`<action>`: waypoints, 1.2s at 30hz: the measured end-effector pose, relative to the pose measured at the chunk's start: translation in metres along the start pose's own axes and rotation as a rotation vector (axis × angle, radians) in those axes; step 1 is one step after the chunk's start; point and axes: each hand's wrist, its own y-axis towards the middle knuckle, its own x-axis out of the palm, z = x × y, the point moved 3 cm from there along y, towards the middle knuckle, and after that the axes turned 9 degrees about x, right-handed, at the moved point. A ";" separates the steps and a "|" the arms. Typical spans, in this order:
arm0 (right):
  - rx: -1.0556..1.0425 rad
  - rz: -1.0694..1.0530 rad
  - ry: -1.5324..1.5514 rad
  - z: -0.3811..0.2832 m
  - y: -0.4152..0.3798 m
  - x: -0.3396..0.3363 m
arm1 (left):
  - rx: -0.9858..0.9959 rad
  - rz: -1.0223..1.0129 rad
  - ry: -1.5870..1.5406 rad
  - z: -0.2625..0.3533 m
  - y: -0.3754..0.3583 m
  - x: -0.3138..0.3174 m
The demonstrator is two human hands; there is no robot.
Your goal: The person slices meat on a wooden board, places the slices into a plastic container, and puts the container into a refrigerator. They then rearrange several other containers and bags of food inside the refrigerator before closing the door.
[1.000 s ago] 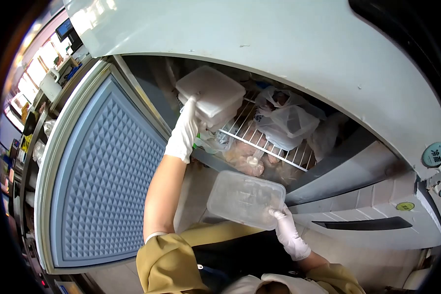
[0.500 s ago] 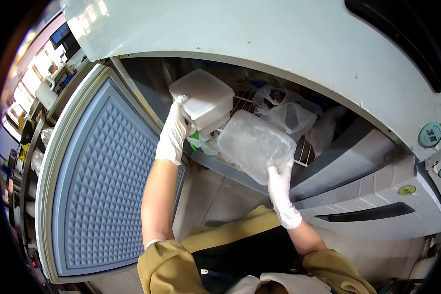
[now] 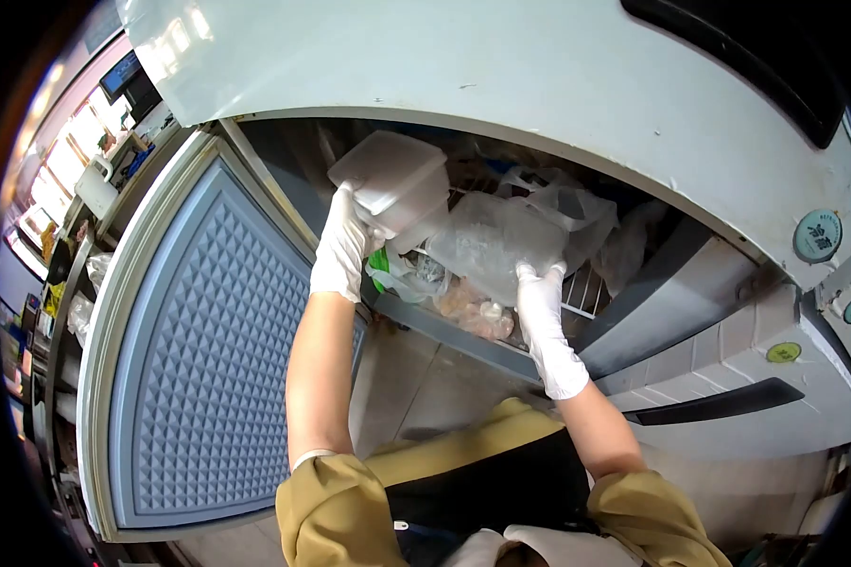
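My left hand (image 3: 346, 242), in a white glove, grips the near left side of a stack of whitish plastic containers (image 3: 393, 181) inside the open freezer. Its fingers are closed on the stack's edge. To the right, my gloved right hand (image 3: 542, 307) holds a translucent rectangular container (image 3: 496, 241) by its near right edge, over the wire shelf (image 3: 586, 291). Behind and right of that container lie clear plastic bags (image 3: 577, 213). Below it, a bag of pale pinkish food (image 3: 477, 310) shows near the compartment's front edge.
The freezer door (image 3: 213, 350) with a blue quilted panel stands open at the left. A closed lower door (image 3: 728, 402) with a black handle is at the right. Shelves with a white jug (image 3: 96, 187) and a small screen (image 3: 120, 76) stand at far left.
The translucent container has moved deeper into the freezer with my right hand and tilted, uncovering the bagged food below. My left hand stays on the stack, which has shifted slightly.
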 end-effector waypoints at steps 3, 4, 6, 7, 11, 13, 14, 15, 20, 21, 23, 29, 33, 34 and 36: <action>-0.054 -0.003 -0.026 -0.008 0.002 0.003 | 0.110 -0.068 0.086 -0.013 0.008 -0.004; -0.123 0.085 -0.091 -0.009 0.003 0.005 | 0.202 -0.159 0.137 -0.015 0.010 -0.003; -0.091 0.164 -0.213 -0.017 0.005 0.006 | 0.168 -0.109 0.147 -0.014 0.012 -0.002; -0.093 0.171 -0.212 -0.016 0.013 0.008 | 0.129 -0.052 0.163 -0.016 0.014 -0.003; -0.134 0.237 -0.326 -0.013 0.031 0.021 | 0.127 -0.029 0.103 -0.021 0.004 -0.002; -0.416 0.370 -0.307 -0.011 0.034 0.027 | 0.124 -0.031 0.067 -0.026 0.008 0.000; -0.474 0.411 -0.262 -0.013 0.030 0.029 | 0.175 -0.015 0.070 -0.026 -0.002 0.010; -0.474 0.405 -0.263 -0.016 0.031 0.030 | 0.226 0.002 0.072 -0.026 -0.010 0.015; -0.326 0.225 -0.449 -0.009 0.054 0.048 | 0.135 0.004 0.268 -0.030 -0.010 0.008; -0.325 0.219 -0.450 -0.008 0.055 0.047 | 0.135 0.009 0.268 -0.032 -0.011 0.004; -0.209 0.176 -0.478 -0.005 0.056 0.043 | 0.140 -0.100 0.018 -0.039 -0.008 -0.002; -0.331 0.221 -0.361 -0.021 0.033 0.034 | 0.056 -0.043 -0.096 -0.074 0.000 -0.007; -0.456 0.115 -0.400 -0.017 0.043 0.036 | 0.256 -0.182 -0.122 -0.063 0.013 0.003; -0.393 0.057 -0.458 -0.012 0.049 0.038 | 0.246 -0.197 -0.066 -0.060 0.020 0.000; -0.399 0.048 -0.428 -0.006 0.046 0.044 | 0.190 -0.160 -0.025 -0.055 0.013 0.002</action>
